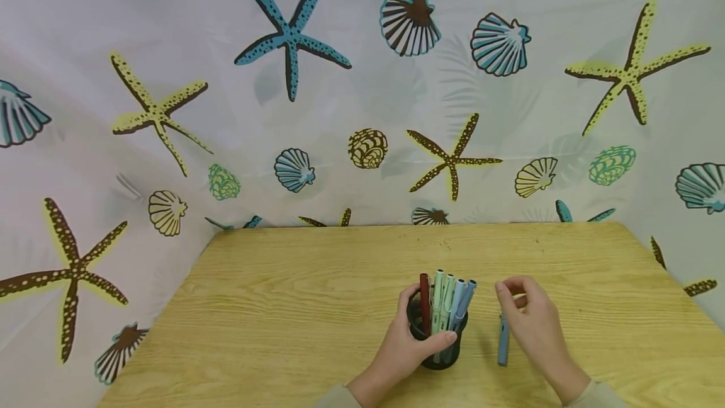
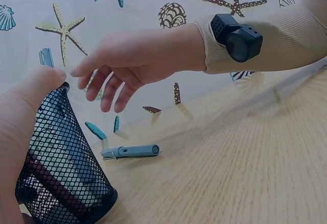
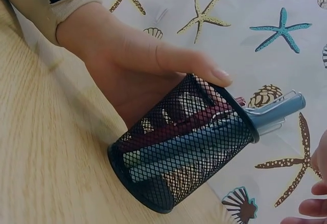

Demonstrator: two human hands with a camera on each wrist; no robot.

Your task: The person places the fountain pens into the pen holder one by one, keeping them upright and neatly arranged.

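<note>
Your left hand [image 1: 409, 346] wraps the black mesh cup [image 1: 436, 342], thumb curled over the near rim, fingers round the far side. The cup stands on the table [image 1: 294, 307]; pens [image 1: 447, 304] stick up out of it past your fingertips: one dark red, two pale green, two light blue. Their long axes run roughly upright, leaning slightly away from you.

Your right hand [image 1: 529, 323] hovers just right of the cup, fingers loosely spread and bent downward, gripping nothing. Right beneath those fingers a blue pen [image 1: 503, 345] lies flat on the wood, long axis running toward and away from you. It's grey-blue with a clip; cannot tell if fingertips touch it.
</note>
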